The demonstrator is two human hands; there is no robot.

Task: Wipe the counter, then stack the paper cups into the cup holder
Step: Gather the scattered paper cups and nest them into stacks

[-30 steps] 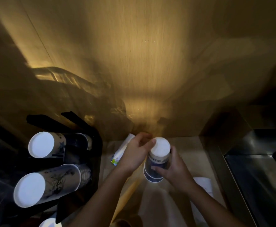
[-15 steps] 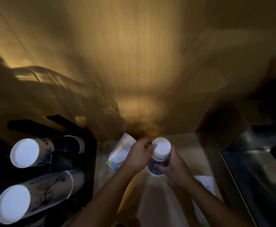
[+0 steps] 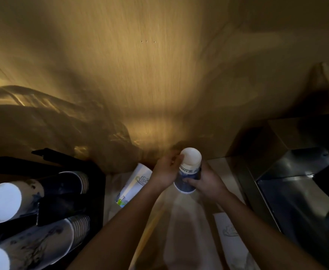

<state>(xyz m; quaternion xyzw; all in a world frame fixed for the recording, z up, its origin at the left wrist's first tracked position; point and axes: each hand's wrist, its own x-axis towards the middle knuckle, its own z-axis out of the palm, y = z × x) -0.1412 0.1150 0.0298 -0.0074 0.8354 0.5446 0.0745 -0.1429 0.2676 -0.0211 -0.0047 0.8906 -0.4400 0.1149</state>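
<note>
Both hands hold a short stack of dark blue paper cups (image 3: 187,178) above the beige counter (image 3: 214,166). My right hand (image 3: 204,184) grips the stack's lower body. At its top, my left hand (image 3: 165,170) pinches the white upper cup (image 3: 191,157), which is lifted partway out. At left, the black cup holder (image 3: 93,184) carries two long horizontal cup stacks, one upper (image 3: 23,195) and one lower (image 3: 33,246), white bottoms facing me. Beside my left wrist a white printed cup stack (image 3: 134,186) lies on its side on the counter.
A wooden wall panel (image 3: 159,75) rises behind the counter. A steel sink (image 3: 300,195) sits at the right. A white printed paper sleeve (image 3: 232,230) lies on the counter under my right forearm. Light is dim.
My left hand has pulled the top white cup up from the blue stack, so its rim now shows apart. The view has shifted slightly; the holder's stacks sit lower left.
</note>
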